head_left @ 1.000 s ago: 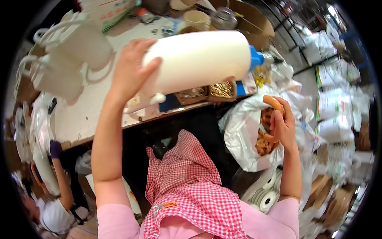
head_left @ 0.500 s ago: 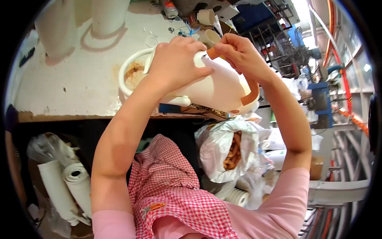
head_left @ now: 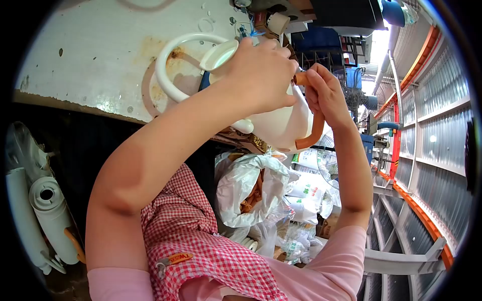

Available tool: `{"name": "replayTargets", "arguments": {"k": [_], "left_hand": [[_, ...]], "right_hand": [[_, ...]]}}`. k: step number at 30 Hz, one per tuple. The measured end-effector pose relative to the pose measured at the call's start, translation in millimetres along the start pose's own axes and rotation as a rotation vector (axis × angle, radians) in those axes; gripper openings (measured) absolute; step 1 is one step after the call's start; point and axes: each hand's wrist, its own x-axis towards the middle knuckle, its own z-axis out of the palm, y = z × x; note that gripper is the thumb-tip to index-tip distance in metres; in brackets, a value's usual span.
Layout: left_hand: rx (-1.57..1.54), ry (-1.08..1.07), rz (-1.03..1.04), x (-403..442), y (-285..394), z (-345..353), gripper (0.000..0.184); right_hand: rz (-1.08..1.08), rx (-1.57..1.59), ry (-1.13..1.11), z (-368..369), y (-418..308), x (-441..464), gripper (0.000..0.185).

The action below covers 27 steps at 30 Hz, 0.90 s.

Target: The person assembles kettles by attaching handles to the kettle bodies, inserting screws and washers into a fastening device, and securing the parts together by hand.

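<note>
A white plastic watering can [head_left: 278, 123] lies tilted at the table's edge, with a long curved white tube [head_left: 163, 67] looping out to the left. My left hand [head_left: 266, 75] is closed over the can's upper part, its thumb pointing right; the fingertips are partly hidden. A curved brown handle [head_left: 317, 131] runs along the can's right side, its lower end against the body. My right hand [head_left: 324, 95] grips this handle near its upper end, which sits close to my left fingers. Whether that end touches the can is hard to make out. A round white opening [head_left: 221, 54] shows beside my left wrist.
Below the table edge stands a white plastic bag [head_left: 233, 188] with brown handles [head_left: 253, 195] inside. White rolls [head_left: 50, 215] lie at lower left. The white tabletop [head_left: 100, 65] carries stains and scraps. A tape roll [head_left: 277, 23] and clutter sit at the back.
The view has swung to the right, showing more of the metal wall. Both hands keep hold of the can and handle; the handle's upper end still lies beside my left fingers.
</note>
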Motion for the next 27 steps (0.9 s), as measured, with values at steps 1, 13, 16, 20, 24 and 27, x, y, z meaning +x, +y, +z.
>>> {"name": "replayTargets", "arguments": {"k": [1,13,16,20,24,27], "left_hand": [[-0.007,-0.019,-0.001,0.3,-0.1,-1.5,0.055],[-0.022,0.0,0.016,0.2,0.5,2.6,0.051],[-0.022,0.03,0.043,-0.5,0.7,4.1,0.053],[-0.074,-0.008,0.01,0.4,0.2,0.2,0.052],[-0.073,-0.016,0.047,1.8,-3.0,0.3,0.051],[-0.092,0.029,0.08,2.2,-4.0,1.7,0.05]], "right_hand": [[0.0,-0.005,-0.006,-0.2,-0.7,0.4,0.024],[-0.156,-0.282,0.035,6.1,-12.8,-5.3,0.024],[-0.151,-0.502,0.065,9.8,-21.0,-8.0,0.027],[-0.309,-0.771,0.004,9.4,-35.2,-6.3,0.033],[-0.38,-0.832,0.0,7.8,-31.0,-4.0,0.033],[-0.431,-0.8,0.004,7.0,-24.9,-2.4,0.033]]}}
